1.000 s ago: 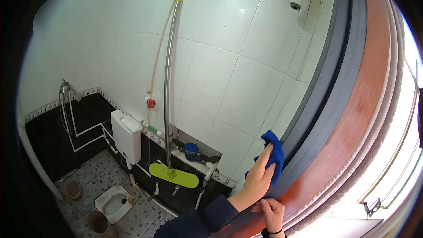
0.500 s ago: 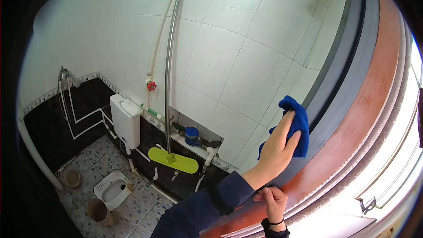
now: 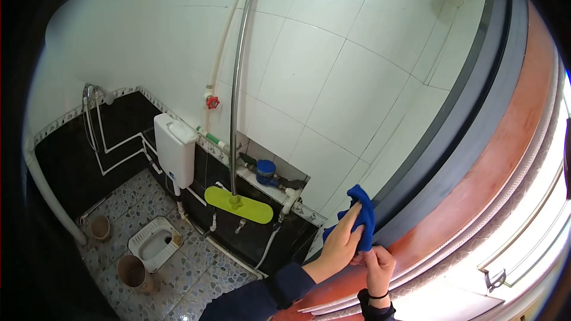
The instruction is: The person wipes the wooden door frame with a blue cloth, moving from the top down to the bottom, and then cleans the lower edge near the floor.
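Observation:
A blue cloth point(image 3: 367, 224) is bunched in my left hand point(image 3: 339, 242), whose fingers and thumb are closed around it. The cloth lies against the inner edge of the dark grey door frame point(image 3: 437, 169). Just below it, my right hand point(image 3: 379, 266) has curled fingers close against the cloth's lower edge and the frame. Whether it pinches the cloth or something else is hidden. A dark band circles the right wrist.
Reddish-brown trim point(image 3: 476, 178) runs beside the frame. A pole with a flat lime-green mop head point(image 3: 253, 209) leans on the tiled wall. Beyond are a white cistern point(image 3: 174, 151), a squat toilet point(image 3: 143, 248), a brown bucket point(image 3: 132, 274) and pipes.
My left hand has slid the cloth down along the frame, bringing it close to my right hand. My right hand stays low by the frame, fingers still curled. The view has shifted slightly.

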A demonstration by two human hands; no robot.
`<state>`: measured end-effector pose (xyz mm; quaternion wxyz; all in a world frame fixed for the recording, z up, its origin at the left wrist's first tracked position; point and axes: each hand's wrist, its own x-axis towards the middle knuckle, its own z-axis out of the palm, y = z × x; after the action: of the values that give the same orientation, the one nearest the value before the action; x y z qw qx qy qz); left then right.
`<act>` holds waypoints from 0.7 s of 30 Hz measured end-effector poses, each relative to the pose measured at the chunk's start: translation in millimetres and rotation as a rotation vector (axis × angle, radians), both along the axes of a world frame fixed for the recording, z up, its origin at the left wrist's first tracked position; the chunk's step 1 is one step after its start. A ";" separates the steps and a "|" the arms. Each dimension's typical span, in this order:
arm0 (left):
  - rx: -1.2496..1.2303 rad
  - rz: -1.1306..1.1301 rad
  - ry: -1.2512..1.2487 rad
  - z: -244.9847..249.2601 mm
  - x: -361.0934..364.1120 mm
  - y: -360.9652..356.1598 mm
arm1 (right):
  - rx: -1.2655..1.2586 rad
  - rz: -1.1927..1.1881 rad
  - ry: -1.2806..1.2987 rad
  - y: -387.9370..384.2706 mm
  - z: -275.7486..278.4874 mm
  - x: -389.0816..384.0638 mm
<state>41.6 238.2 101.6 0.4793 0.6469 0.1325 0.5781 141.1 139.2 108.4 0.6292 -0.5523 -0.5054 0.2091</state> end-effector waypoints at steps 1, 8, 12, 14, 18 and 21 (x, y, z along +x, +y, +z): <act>-0.006 0.004 0.007 -10.4 1.9 0.5 | -0.006 -0.004 -0.008 -0.4 1.4 -0.1; -0.054 0.037 -0.004 -30.6 -0.6 -9.5 | -0.017 -0.005 -0.053 -1.8 3.5 -0.8; -0.045 0.012 -0.052 -18.3 2.6 -7.0 | 0.005 0.001 -0.042 -0.5 0.7 0.3; -0.015 0.010 -0.082 -4.7 3.2 -5.4 | 0.021 0.016 -0.026 -0.2 -1.3 1.5; 0.026 -0.021 -0.133 41.8 2.9 -2.6 | 0.032 0.020 -0.042 -0.5 2.3 -0.7; 0.130 0.040 -0.164 75.7 6.9 -1.6 | 0.037 0.004 -0.049 -0.5 2.2 -1.4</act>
<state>48.5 236.6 177.3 0.4338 0.6244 0.0680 0.6459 139.8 138.7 110.6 0.6262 -0.5447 -0.5255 0.1872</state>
